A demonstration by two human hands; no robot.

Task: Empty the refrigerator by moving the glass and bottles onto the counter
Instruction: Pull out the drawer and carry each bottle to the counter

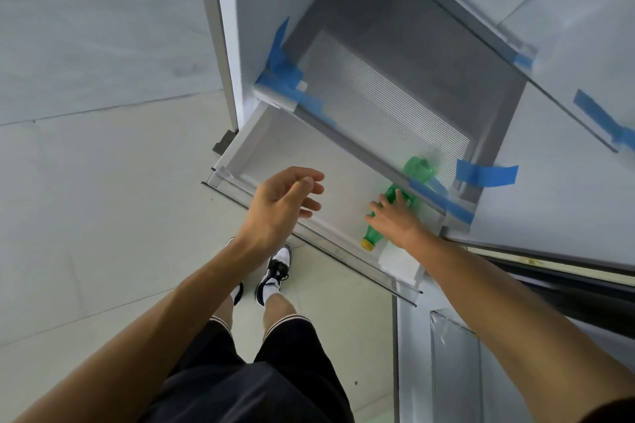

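**Green bottle (375, 233) in the fridge drawer, right hand on it**

Bottle lies on its side at the right end of the pulled-out white drawer (261, 161), yellow cap (367, 244) toward the drawer front, base tucked under the ribbed glass shelf (378, 106). Right hand (395, 220) rests on the bottle's middle, fingers laid across it; can't tell if they close around it. Left hand (281, 203) hovers over the drawer's left half, fingers relaxed, holding nothing. Blue tape (486, 173) on the shelf corners.

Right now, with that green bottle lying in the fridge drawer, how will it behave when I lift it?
Lying on its side on the smooth drawer floor, the green bottle will probably roll if nudged. It looks like thin plastic, so likely light and squashy under a firm grip.
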